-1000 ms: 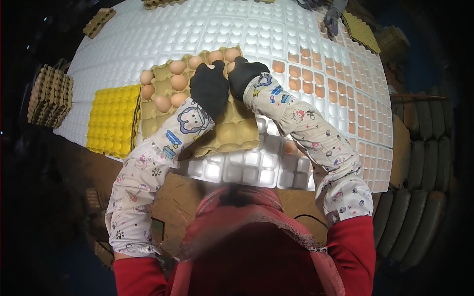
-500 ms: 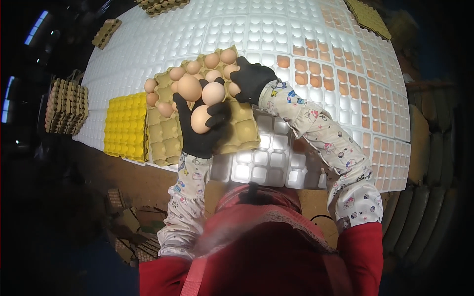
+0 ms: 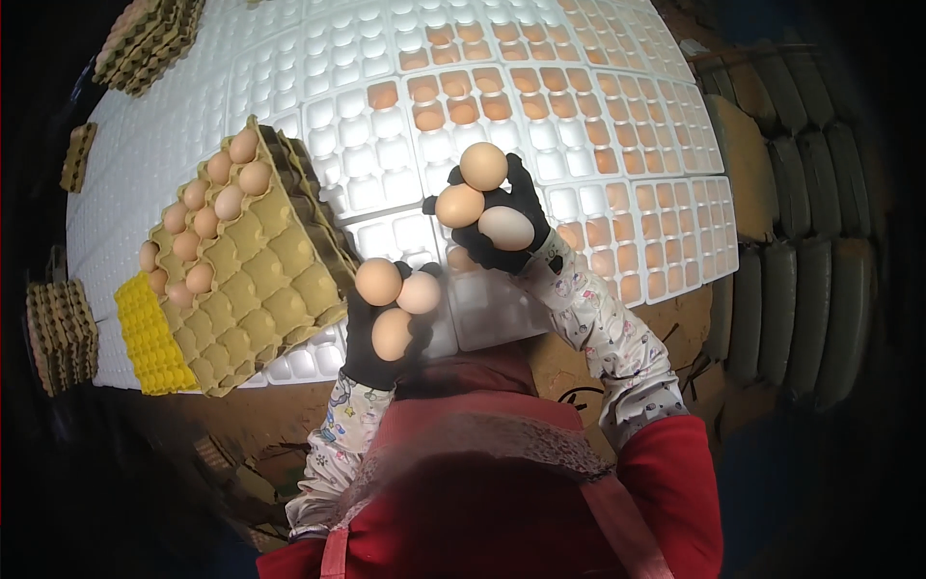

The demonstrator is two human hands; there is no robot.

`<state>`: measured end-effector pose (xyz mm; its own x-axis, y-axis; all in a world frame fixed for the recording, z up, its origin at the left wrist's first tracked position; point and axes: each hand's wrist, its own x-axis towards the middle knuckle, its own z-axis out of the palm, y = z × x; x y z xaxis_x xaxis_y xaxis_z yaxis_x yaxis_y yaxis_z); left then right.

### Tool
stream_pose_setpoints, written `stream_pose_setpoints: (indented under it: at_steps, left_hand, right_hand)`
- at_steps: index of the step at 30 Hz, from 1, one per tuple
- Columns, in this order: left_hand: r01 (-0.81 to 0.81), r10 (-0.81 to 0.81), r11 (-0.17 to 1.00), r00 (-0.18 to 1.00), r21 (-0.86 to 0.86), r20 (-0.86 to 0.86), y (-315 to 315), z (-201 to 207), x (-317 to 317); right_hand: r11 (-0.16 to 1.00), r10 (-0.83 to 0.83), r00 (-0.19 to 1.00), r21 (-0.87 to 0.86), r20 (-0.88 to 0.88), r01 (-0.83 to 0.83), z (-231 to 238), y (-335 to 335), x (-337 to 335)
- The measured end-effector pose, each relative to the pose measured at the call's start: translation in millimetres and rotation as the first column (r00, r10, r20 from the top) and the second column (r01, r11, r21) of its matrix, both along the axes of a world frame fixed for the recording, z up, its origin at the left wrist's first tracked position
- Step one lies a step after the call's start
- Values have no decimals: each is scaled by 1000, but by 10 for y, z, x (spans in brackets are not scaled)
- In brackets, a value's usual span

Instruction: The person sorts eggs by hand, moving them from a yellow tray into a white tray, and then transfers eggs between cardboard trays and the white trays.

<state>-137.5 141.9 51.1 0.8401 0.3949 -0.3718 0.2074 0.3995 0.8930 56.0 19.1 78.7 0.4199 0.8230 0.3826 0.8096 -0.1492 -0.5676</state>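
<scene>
Three brown eggs rest in my left hand, its black-gloved fingers curled round them, close to my body by the pulp tray's right side. My right hand, also in a black glove, cradles three more eggs, one of them paler, above the white plastic trays. On the left, a tan pulp egg tray lies on a stack and holds several eggs in its far-left part. Its near and right cups hold no eggs.
A yellow tray sits left of the pulp tray. Stacks of egg-filled pulp trays stand at the far left, another stack at the back left. Many white trays on the right contain eggs. Dark padded bundles lie beyond the right edge.
My right hand has left the pulp tray and moved right, now with three eggs. My left hand has drawn back toward me, still with its three eggs. The view has swung to the right.
</scene>
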Motion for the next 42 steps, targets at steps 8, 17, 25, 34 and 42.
stream_pose_setpoints:
  at_steps: [8, 17, 25, 34, 42]
  left_hand:
    - [223, -197, 407, 968, 886, -153, -253, -535, 876]
    - [323, -125, 133, 943, 937, -308, -109, -761, 1490]
    - [-65, 140, 367, 990, 928, 14, 286, -1198, 2195]
    - [-16, 136, 717, 984, 697, -117, -765, -1145, 1224]
    - [198, -326, 673, 944, 713, 46, 888, 736, -1057]
  right_hand:
    - [874, 222, -375, 13, -900, 485, -914, -776, 317]
    - [814, -576, 737, -332, -352, 478, -1325, -370, 584]
    - [876, -477, 781, -153, -402, 457, -1428, -314, 847]
    - [950, -102, 750, 161, -653, 269, -154, 421, 123]
    - [849, 523, 847, 145, -91, -509, 298, 2013, -1255]
